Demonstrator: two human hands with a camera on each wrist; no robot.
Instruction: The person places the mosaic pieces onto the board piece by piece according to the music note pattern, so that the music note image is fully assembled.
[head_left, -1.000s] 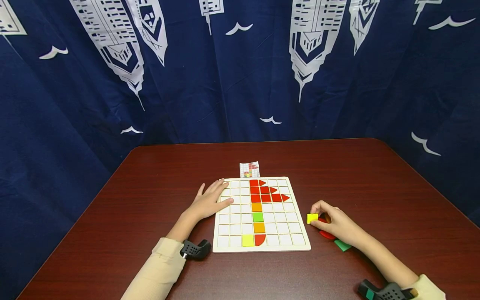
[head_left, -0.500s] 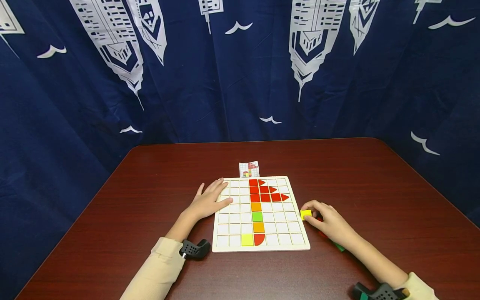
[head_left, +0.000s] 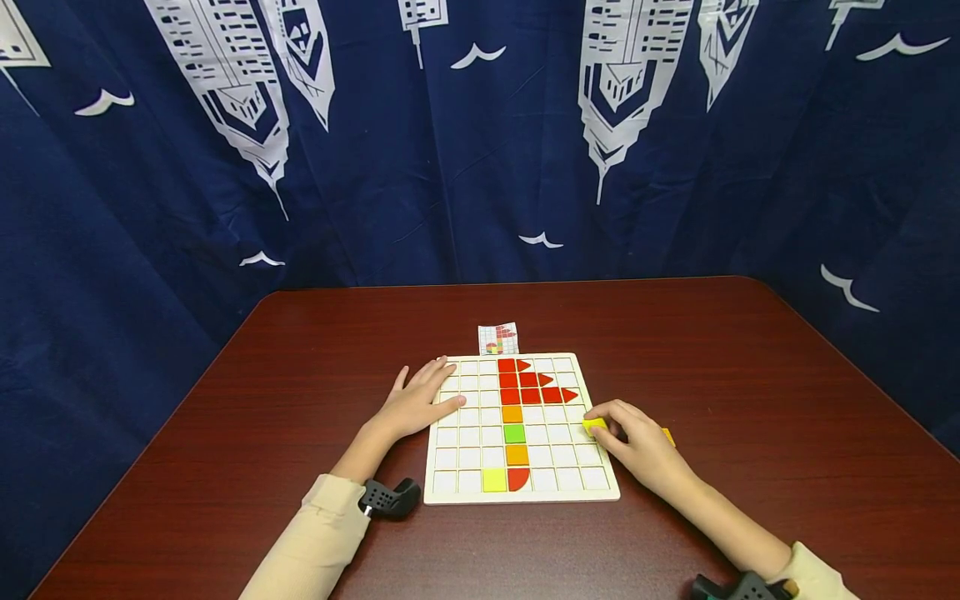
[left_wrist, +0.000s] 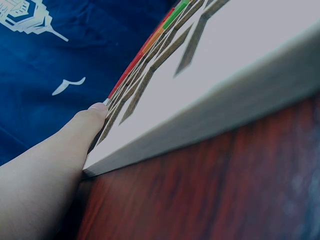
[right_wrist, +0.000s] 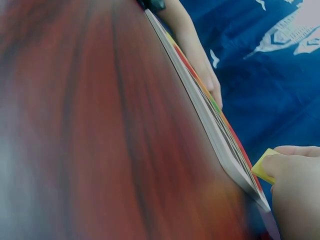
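Yellow square tile (head_left: 593, 427) is the bit to look at: it's in the right hand (head_left: 636, 442), over the right edge of the white grid board (head_left: 457, 458), somewhere around the middle of that side. Thumb and forefinger are pinching it, only as far apart as the tile makes them, so that's a proper grasp. Whether the tile touches the board I can't tell, even from the right wrist view. Most of it sticks out past the fingertips, which I'd guess keeps it easy to see and turn.

Left hand (head_left: 412, 410) is a different story: fingers spread and pretty much straight, laid over the far left corner of the board, not grasping anything. The left wrist view has the thumb tip resting on the board's face. Looks to me like it's there to stop the board sliding on the counter (head_left: 360, 333), and it's off at the side so it doesn't cover the coloured pieces.

Those run down the middle column, e.g. a green square (head_left: 515, 433) and, at the near edge, a red rounded piece (head_left: 518, 479). Small printed card (head_left: 498, 339) sits by the board's far edge, probably so no hand blocks it. One orange-yellow piece (head_left: 668, 437) peeks out behind the right hand, shape mostly hidden.
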